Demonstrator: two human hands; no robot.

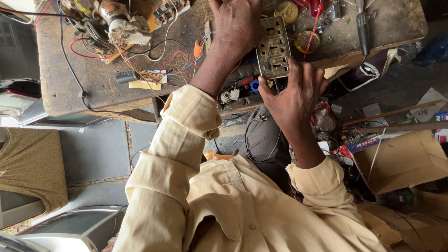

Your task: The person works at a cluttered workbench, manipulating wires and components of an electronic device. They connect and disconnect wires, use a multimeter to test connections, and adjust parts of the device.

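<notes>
A worn wooden table (93, 88) fills the top of the view, with a cardboard box (401, 158) on the floor below its right corner. A person in a cream shirt leans over the table's near edge. The left hand (235, 23) lies against the upper left side of a brass-coloured socket plate (273, 46); its fingers run out of view, so its grip cannot be told. The right hand (294, 95) has its grip clamped on the plate's lower end. The plate sits at the near edge, right of centre, seemingly being steadied for inspection. Any further move would call for a firm hold there. A wired assembly (116, 23) crowds the far left corner, and a black-handled tool (363, 28) lies to the right.
</notes>
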